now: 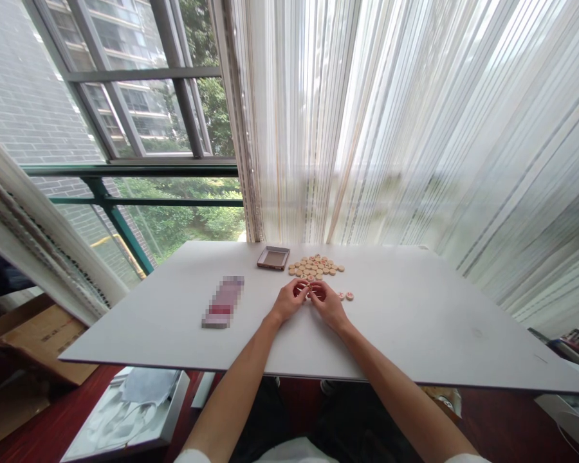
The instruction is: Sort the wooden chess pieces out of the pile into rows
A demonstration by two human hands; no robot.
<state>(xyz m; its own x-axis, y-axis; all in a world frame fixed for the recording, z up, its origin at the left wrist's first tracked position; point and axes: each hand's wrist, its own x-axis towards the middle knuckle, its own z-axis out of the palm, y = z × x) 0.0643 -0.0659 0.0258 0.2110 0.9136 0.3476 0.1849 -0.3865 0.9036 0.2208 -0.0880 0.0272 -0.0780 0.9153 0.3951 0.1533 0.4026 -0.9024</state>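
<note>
My left hand and my right hand meet over the middle of the white table. Thumbs and fingertips of both are pinched together around a small round Chinese chess piece, mostly covered by the fingers. Just beyond the fingertips lies a loose pile of wooden Chinese chess pieces, some showing red characters. Close to the right of my right hand, two pieces with red characters lie side by side, the nearer one partly hidden by the hand.
An open, shallow square box sits left of the pile. A blurred-out pinkish flat item lies on the white table, left of my hands. Curtains hang behind the table; a cardboard box stands at floor level, left.
</note>
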